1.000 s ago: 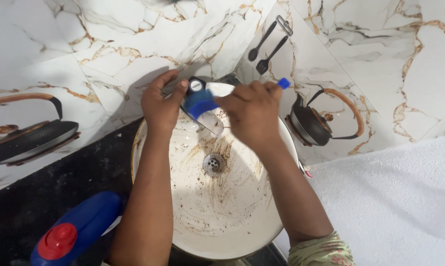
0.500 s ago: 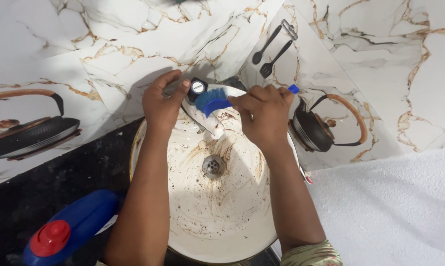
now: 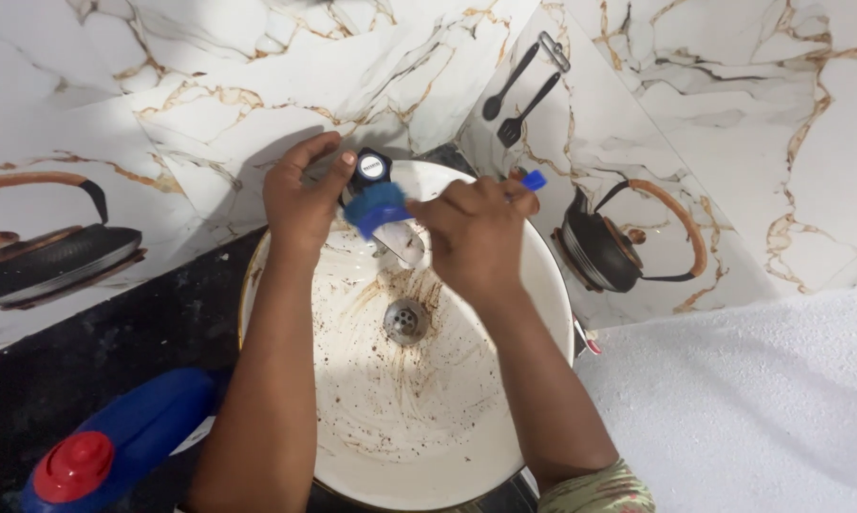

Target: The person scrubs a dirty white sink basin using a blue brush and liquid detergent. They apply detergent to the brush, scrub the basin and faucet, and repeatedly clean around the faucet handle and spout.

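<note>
A round white basin point(image 3: 542, 285) streaked with brown grime sits in a black counter, its metal drain point(image 3: 404, 320) at the centre. My right hand point(image 3: 471, 233) grips a blue brush point(image 3: 376, 204), whose bristles press on the chrome tap point(image 3: 400, 242) at the basin's far rim. The brush handle's tip sticks out past my knuckles. My left hand point(image 3: 300, 195) rests on the tap's base, with the thumb beside the black-capped tap knob point(image 3: 371, 168).
A blue bottle with a red cap point(image 3: 115, 451) lies on the black counter point(image 3: 115, 342) at the lower left. Marble-patterned tiles with kettle and utensil pictures cover the wall behind. A white textured surface point(image 3: 751, 399) spreads to the right.
The brush head has shifted back and forth over the tap, now sitting further left near the knob. My left hand has kept its place on the tap.
</note>
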